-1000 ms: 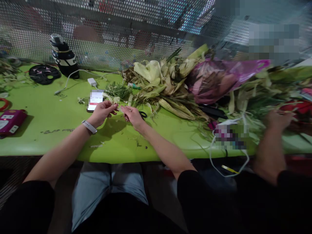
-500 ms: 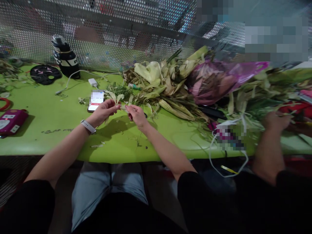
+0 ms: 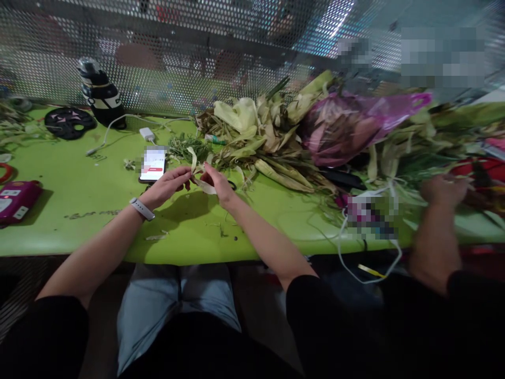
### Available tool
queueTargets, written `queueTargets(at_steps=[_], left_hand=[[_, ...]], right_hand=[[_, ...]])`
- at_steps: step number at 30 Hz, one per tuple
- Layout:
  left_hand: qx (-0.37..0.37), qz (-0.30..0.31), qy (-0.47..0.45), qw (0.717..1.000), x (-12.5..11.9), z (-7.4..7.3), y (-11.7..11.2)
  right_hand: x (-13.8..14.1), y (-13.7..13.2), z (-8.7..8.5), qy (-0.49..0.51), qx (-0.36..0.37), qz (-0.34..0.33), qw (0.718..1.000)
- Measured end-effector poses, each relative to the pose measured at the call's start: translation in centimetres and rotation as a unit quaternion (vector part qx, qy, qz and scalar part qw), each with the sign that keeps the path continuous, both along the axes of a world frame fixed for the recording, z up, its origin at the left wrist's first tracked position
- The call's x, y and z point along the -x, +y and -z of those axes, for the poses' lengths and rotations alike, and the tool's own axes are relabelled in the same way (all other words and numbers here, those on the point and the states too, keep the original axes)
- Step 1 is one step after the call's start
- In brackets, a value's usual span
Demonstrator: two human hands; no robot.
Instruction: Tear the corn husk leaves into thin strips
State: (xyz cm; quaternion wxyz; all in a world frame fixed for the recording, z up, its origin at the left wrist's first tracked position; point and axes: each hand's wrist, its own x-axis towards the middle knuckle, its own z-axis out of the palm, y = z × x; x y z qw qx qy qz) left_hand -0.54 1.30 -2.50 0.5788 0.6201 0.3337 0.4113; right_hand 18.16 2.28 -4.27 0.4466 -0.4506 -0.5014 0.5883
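Observation:
Both my hands meet over the green table, pinching a pale strip of leaf between them. My left hand, with a white wristband, holds the strip's left end with closed fingers. My right hand grips the other end, thumb and fingers pressed together. A phone with a lit screen lies just behind my left hand. A big heap of pale green and dried husk leaves lies beyond my right hand.
A purple plastic bag sits on the heap. Another person's hand works among leaves at the right. A black bottle, a white charger with cable, a black disc and a magenta device stand on the left. Perforated metal screen behind.
My hands have shifted slightly while working the strip, which now bends up and shows longer between them. The other person's hand has shifted a little among the leaves.

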Motion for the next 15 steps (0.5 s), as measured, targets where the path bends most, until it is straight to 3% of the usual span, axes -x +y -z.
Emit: queueTargets(at_steps=[4, 10, 15], left_hand=[[-0.037, 0.035, 0.036, 0.998, -0.3, -0.3, -0.1], [-0.041, 0.035, 0.060, 0.997, -0.6, -0.7, -0.4], [-0.050, 0.039, 0.073, 0.995, -0.6, -0.5, -0.4]], right_hand=[[0.3, 0.0, 0.3, 0.057, 0.012, -0.002, 0.998], [0.5, -0.5, -0.1, 0.037, -0.104, 0.056, 0.992], [0.5, -1.0, -0.3, 0.018, -0.159, 0.050, 0.986]])
